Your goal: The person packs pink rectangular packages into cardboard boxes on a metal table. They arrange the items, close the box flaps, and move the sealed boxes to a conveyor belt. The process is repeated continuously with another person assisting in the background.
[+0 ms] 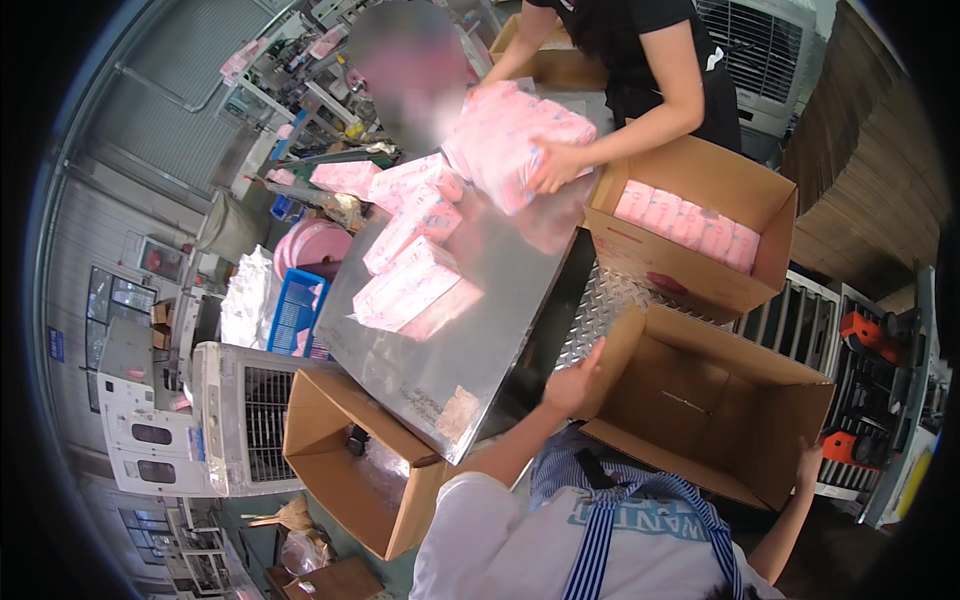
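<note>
Holding an empty cardboard box (705, 405) by both sides, open top tipped toward the metal surface (480, 300).
Left hand (572, 385) grips the box's left flap edge, fingers closed on the cardboard; right hand (808, 463) clamps the right corner. Box sits just right of the surface, near the person's striped apron (610, 500). Pink packs (410, 285) lie on the surface. Across it, a co-worker's hand (555, 165) holds a pink bundle (515, 140) beside a second box (700, 225) part-filled with pink packs. Another open box (350, 460) stands lower left.
</note>
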`<state>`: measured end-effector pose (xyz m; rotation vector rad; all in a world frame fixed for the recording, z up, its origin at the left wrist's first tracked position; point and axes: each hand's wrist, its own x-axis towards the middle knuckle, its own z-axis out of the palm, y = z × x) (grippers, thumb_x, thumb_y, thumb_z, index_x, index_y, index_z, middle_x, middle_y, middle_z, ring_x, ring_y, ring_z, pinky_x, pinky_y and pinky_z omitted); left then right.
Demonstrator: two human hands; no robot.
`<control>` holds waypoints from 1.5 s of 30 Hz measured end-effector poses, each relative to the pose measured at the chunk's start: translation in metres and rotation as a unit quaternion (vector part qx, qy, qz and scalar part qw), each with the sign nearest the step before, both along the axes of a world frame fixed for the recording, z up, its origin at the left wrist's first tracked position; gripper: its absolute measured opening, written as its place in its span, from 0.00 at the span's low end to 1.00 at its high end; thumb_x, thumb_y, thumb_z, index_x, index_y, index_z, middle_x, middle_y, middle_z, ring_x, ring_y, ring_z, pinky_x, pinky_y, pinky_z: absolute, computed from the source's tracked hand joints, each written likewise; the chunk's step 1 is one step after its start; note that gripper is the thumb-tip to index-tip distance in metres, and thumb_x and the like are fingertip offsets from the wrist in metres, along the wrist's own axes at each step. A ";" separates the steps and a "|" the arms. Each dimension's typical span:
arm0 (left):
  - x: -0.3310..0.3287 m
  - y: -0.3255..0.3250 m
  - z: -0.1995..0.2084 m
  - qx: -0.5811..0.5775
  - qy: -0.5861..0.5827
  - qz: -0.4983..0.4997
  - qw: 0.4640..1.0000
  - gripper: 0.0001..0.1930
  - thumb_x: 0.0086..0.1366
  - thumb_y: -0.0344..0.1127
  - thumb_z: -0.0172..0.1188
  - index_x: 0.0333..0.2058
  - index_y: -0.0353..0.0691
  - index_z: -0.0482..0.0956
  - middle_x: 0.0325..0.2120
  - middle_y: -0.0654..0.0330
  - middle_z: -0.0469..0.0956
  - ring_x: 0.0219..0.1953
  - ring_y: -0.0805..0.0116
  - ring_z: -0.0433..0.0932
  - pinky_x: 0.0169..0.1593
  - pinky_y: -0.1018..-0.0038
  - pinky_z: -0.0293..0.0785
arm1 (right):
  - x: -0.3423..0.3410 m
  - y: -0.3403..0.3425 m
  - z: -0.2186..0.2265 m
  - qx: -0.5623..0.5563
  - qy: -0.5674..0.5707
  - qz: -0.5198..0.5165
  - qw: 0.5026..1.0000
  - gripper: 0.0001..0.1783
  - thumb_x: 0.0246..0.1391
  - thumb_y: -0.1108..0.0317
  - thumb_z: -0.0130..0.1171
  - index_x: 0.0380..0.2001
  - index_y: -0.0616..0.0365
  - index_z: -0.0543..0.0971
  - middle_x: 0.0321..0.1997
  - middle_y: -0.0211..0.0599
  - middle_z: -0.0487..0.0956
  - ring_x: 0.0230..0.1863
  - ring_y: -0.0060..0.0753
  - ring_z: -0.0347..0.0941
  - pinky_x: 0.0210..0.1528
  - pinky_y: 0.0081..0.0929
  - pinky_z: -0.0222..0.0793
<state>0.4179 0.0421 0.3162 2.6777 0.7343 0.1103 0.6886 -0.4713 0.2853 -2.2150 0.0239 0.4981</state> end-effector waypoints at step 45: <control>-0.085 0.271 0.160 -0.587 0.161 0.000 0.794 0.44 0.61 0.56 0.57 0.67 0.43 0.46 0.43 0.55 0.77 0.41 0.66 0.77 0.39 0.73 0.77 | -0.092 0.536 0.175 0.109 0.456 0.406 0.785 0.34 0.58 0.45 0.52 0.62 0.50 0.62 0.45 0.41 0.78 0.39 0.33 0.78 0.29 0.27 0.77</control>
